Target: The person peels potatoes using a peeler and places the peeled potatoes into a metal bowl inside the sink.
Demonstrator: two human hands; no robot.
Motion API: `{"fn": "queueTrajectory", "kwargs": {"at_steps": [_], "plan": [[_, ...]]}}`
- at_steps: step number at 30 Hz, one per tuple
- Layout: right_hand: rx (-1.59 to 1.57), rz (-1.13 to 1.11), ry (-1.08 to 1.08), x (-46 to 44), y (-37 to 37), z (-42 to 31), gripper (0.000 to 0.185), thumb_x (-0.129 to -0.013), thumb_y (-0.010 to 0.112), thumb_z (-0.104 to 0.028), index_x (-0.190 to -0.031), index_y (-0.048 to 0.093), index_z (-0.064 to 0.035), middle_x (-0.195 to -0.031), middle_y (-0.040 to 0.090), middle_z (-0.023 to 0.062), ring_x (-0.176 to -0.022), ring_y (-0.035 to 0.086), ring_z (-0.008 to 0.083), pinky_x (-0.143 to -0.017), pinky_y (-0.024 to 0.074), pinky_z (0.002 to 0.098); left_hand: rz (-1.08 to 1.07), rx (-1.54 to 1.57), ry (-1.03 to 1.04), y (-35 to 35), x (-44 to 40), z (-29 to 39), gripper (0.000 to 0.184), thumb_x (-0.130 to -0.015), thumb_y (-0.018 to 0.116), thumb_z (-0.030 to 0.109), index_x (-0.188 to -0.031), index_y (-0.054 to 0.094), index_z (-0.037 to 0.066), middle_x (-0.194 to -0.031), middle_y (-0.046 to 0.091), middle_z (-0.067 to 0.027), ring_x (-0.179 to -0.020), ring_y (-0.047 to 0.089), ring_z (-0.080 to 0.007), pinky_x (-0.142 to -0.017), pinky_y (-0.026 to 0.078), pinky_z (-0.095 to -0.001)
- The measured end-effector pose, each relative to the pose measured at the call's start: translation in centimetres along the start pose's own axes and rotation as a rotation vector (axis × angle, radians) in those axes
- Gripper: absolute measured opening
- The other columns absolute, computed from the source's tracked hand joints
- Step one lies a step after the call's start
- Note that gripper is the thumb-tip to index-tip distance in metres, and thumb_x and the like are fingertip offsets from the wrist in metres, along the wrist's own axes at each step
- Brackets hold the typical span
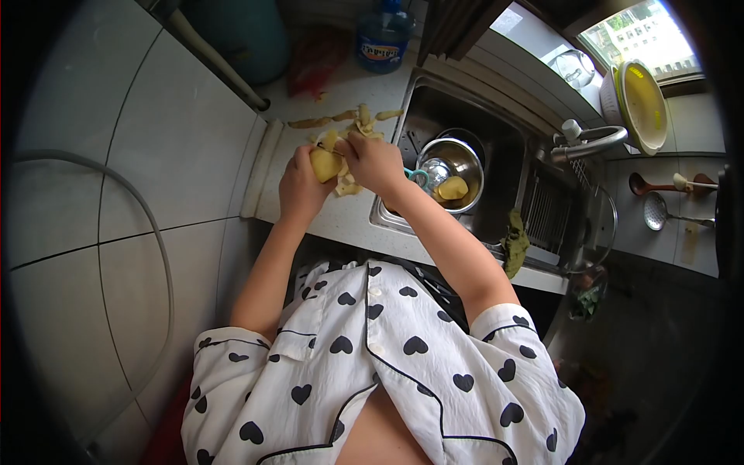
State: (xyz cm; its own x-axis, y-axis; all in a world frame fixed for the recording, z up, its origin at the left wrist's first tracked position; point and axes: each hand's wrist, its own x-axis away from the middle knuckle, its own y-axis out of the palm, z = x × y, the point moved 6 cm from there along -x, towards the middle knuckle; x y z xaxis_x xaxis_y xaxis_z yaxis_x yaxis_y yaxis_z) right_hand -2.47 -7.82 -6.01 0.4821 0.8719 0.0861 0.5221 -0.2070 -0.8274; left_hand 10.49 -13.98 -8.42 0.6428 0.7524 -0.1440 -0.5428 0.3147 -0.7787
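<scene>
My left hand is closed around a peeled yellow potato above the counter. Close beside it, my right hand has its fingers curled near the potato's top; what they hold is hidden. Strips of potato peel lie on the counter beyond and beneath both hands. To the right, a metal bowl sits in the sink with a peeled potato inside. A teal loop-shaped handle shows at the bowl's left side, beside my right wrist.
The steel sink has a curved faucet at its right. A green cloth hangs over its front edge. Behind the peels stand a blue bottle and a red plastic bag. White tiles border the counter's left.
</scene>
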Motion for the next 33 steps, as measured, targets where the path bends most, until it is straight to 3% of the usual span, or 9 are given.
{"fn": "queueTrajectory", "kwargs": {"at_steps": [6,9,10,13,16,19,25,29,33], "plan": [[-0.077,-0.021,0.184,-0.8,3.6,4.6,0.037,-0.092,0.043,-0.04,-0.088,0.06,-0.0066,-0.078,0.064,0.0172,-0.077,0.061,0.0374,-0.068,0.0467,0.0471,0.032,0.42,-0.088,-0.7,-0.4,0.6,0.056,-0.074,0.075,0.026,-0.115,0.041,0.007,-0.105,0.057,-0.0157,-0.096,0.059,-0.0313,-0.08,0.048,-0.0376],[-0.187,0.073,0.204,-0.3,2.7,3.7,0.038,-0.092,0.043,-0.04,-0.088,0.059,-0.0062,-0.076,0.063,0.0183,-0.076,0.06,0.0386,-0.067,0.0457,0.0472,-0.133,0.954,-0.337,2.3,-0.7,-1.6,0.055,-0.083,0.065,0.038,-0.12,0.04,0.007,-0.112,0.055,-0.0111,-0.102,0.056,-0.0256,-0.085,0.046,-0.0345],[-0.218,0.101,0.212,-0.2,2.5,3.6,0.038,-0.092,0.043,-0.04,-0.088,0.059,-0.006,-0.075,0.063,0.0186,-0.075,0.06,0.0389,-0.066,0.0455,0.0471,-0.218,1.105,-0.517,3.2,-0.2,-1.8,0.057,-0.088,0.052,0.051,-0.125,0.039,0.009,-0.117,0.052,-0.0072,-0.105,0.054,-0.0214,-0.087,0.045,-0.0331],[-0.295,0.131,0.235,0.3,1.7,3.6,0.038,-0.092,0.044,-0.04,-0.086,0.058,-0.0051,-0.073,0.062,0.0188,-0.074,0.059,0.0395,-0.065,0.0446,0.0466,-0.318,1.524,-0.844,4.6,0.7,-1.1,0.052,-0.088,0.045,0.059,-0.116,0.052,0.016,-0.102,0.058,-0.0033,-0.091,0.058,-0.0182,-0.075,0.046,-0.029],[-0.353,0.103,0.165,0.8,0.1,2.2,0.037,-0.092,0.046,-0.039,-0.085,0.058,-0.0041,-0.072,0.061,0.0192,-0.073,0.057,0.0403,-0.064,0.0435,0.0461,-0.485,1.631,-0.812,5.2,0.7,-1.2,0.051,-0.088,0.043,0.06,-0.111,0.055,0.016,-0.099,0.059,-0.0026,-0.091,0.058,-0.0193,-0.075,0.047,-0.0312],[-0.442,0.095,0.129,1.5,-0.2,1.6,0.037,-0.092,0.047,-0.037,-0.083,0.057,-0.0022,-0.069,0.06,0.017,-0.066,0.058,0.0359,-0.06,0.0428,0.0423,-0.456,1.739,-0.92,5.5,0.7,-1.0,0.05,-0.088,0.044,0.058,-0.109,0.056,0.015,-0.095,0.06,-0.0021,-0.09,0.058,-0.0197,-0.077,0.046,-0.0312],[-1.016,-0.087,0.427,1.9,3.0,3.7,0.036,-0.095,0.046,-0.035,-0.093,0.057,-0.0008,-0.068,0.055,0.0042,-0.053,0.048,0.0125,-0.049,0.0367,0.0261,-0.006,1.428,-0.551,3.4,-0.7,-0.9,0.047,-0.087,0.057,0.043,-0.121,0.046,0.012,-0.116,0.052,-0.0063,-0.108,0.05,-0.0183,-0.092,0.04,-0.0332],[-1.254,-0.128,0.506,1.3,3.6,3.7,0.034,-0.095,0.046,-0.034,-0.099,0.056,-0.002,-0.076,0.054,0.0039,-0.054,0.047,0.0099,-0.047,0.0357,0.0239,-0.001,1.397,-0.262,2.3,-0.7,0.8,0.052,-0.085,0.063,0.025,-0.127,0.038,0.007,-0.119,0.047,-0.0058,-0.114,0.045,-0.0173,-0.1,0.035,-0.0333],[-1.166,-0.08,0.412,0.0,2.9,4.6,0.035,-0.095,0.048,-0.034,-0.104,0.059,-0.0019,-0.084,0.057,0.0021,-0.064,0.05,0.0095,-0.052,0.0392,0.0234,-0.277,1.472,-0.411,1.9,0.8,2.1,0.054,-0.086,0.062,0.018,-0.131,0.036,0.008,-0.124,0.046,-0.0064,-0.116,0.046,-0.0174,-0.098,0.039,-0.0328]]}}
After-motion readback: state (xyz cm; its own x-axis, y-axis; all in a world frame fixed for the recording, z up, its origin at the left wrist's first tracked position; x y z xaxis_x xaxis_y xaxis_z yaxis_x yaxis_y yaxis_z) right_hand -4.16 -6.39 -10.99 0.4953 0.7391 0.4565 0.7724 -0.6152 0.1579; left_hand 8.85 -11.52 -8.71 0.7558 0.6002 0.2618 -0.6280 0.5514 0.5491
